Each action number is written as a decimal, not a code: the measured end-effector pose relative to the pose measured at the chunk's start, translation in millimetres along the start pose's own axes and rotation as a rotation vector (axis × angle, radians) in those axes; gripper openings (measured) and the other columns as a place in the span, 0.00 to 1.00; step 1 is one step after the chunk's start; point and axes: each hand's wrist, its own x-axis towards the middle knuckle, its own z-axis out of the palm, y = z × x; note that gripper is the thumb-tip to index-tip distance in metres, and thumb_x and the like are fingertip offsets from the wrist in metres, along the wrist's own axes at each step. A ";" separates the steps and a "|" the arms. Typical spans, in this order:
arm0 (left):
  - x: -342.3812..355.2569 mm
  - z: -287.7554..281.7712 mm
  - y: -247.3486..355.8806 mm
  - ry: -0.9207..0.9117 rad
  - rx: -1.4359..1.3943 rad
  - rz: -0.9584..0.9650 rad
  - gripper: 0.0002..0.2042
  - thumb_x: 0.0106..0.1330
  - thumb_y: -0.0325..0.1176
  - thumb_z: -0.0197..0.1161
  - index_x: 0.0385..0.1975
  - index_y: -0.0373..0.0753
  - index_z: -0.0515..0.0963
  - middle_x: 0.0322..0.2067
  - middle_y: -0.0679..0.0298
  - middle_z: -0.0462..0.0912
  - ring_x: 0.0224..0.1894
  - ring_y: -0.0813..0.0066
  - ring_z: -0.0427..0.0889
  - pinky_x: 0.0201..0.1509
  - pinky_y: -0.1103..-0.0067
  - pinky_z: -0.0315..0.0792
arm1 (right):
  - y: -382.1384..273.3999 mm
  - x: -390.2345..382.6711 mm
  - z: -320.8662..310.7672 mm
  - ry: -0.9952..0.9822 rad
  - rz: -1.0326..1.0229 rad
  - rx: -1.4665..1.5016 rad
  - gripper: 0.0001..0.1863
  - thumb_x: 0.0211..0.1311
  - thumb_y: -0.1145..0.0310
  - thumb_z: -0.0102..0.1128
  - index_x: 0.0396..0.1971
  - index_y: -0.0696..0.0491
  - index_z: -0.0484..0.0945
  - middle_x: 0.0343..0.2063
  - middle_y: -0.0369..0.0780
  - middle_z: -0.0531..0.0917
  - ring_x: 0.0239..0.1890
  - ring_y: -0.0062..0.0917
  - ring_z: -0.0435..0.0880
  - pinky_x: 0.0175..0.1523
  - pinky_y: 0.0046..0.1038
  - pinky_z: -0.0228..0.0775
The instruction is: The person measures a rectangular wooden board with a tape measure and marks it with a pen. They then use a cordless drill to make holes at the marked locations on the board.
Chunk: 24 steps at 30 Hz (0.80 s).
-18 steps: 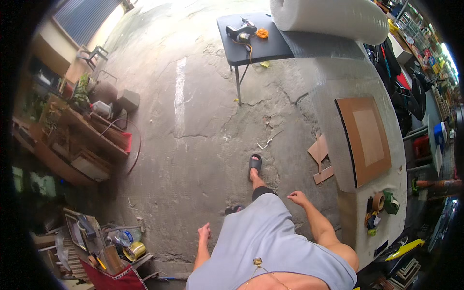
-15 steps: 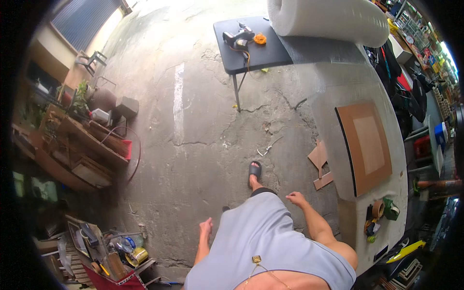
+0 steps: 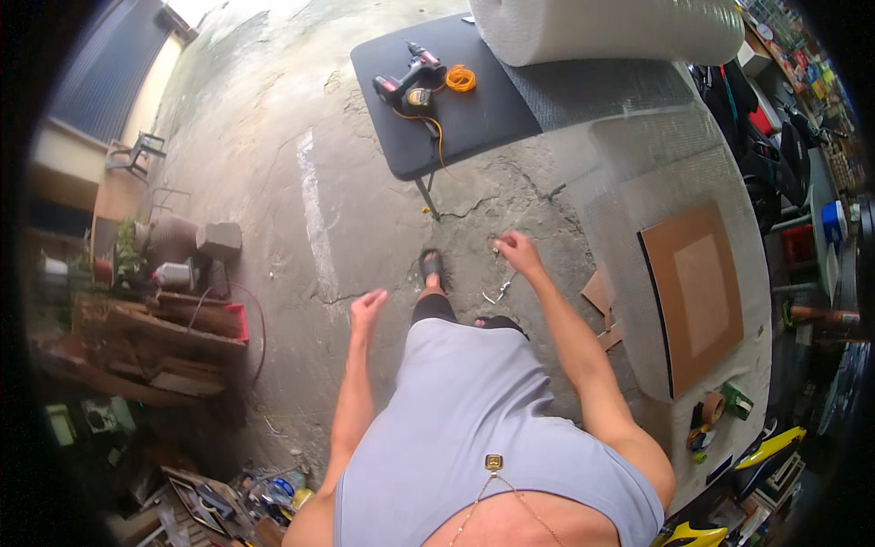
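Both hands empty and loosely open: left hand [image 3: 367, 305] and right hand [image 3: 518, 250] swing above the cracked concrete floor [image 3: 273, 182], the black worktop [image 3: 465, 109] ahead

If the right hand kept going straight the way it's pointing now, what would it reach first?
The right hand is empty and points up the picture, over bare concrete floor. In that line the first thing looks to be the black folding table, probably its leg or near edge. Depth is unclear, so this is a rough guess.
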 end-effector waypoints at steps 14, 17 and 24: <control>367.2 122.7 286.9 0.064 0.465 0.252 0.33 0.45 0.58 0.70 0.38 0.31 0.79 0.37 0.52 0.82 0.41 0.61 0.80 0.45 0.72 0.71 | -161.8 254.7 137.6 0.217 -0.177 -0.639 0.06 0.52 0.74 0.53 0.32 0.56 0.75 0.36 0.46 0.71 0.39 0.40 0.74 0.43 0.39 0.70; 370.0 146.6 317.1 0.087 0.529 0.142 0.34 0.42 0.60 0.69 0.37 0.31 0.79 0.39 0.46 0.81 0.46 0.51 0.79 0.50 0.65 0.70 | -162.0 266.1 130.8 0.139 -0.031 -0.563 0.09 0.52 0.75 0.51 0.35 0.54 0.74 0.37 0.47 0.71 0.39 0.42 0.76 0.41 0.41 0.72; 413.3 168.4 314.6 0.135 0.546 0.133 0.39 0.28 0.62 0.76 0.31 0.29 0.78 0.33 0.49 0.82 0.38 0.54 0.82 0.46 0.68 0.74 | -165.4 243.2 99.1 0.045 -0.112 -0.474 0.13 0.51 0.76 0.52 0.39 0.52 0.74 0.34 0.47 0.74 0.36 0.43 0.79 0.41 0.39 0.74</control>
